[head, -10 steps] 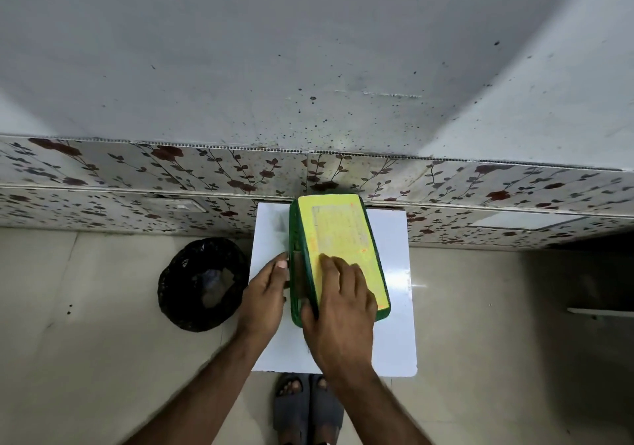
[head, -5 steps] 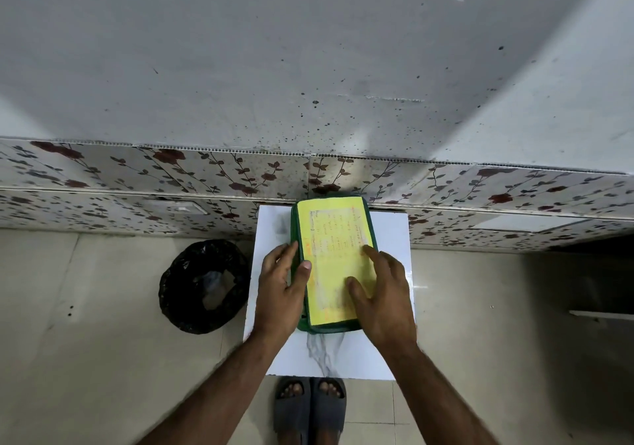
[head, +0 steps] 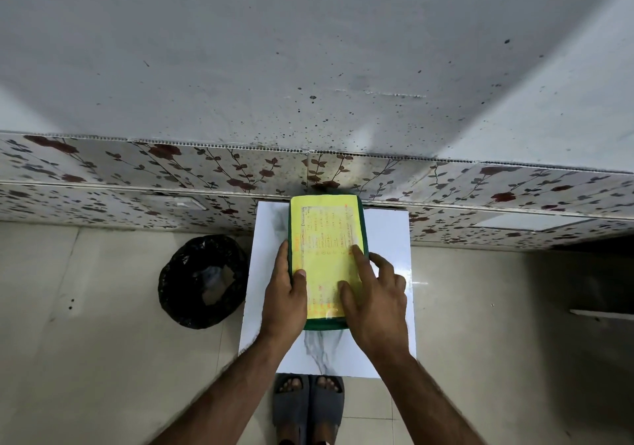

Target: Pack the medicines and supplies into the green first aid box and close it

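The green first aid box (head: pixel 326 226) lies flat on a small white marble-patterned table (head: pixel 387 235), its lid shut and a yellow printed label facing up. My left hand (head: pixel 284 293) grips the box's left edge, thumb on the label. My right hand (head: pixel 375 293) rests on the near right part of the lid, with the forefinger stretched along the right edge and the thumb pressed on the label. No medicines or supplies lie outside the box.
A black bin lined with a bag (head: pixel 202 281) stands on the floor left of the table. A floral-patterned wall panel (head: pixel 137 177) runs right behind the table. My feet in grey sandals (head: pixel 308 407) are under the table's near edge.
The box went from tilted on its side to lying flat with the label up. My hands shifted from the near end to its two sides and have barely moved since.
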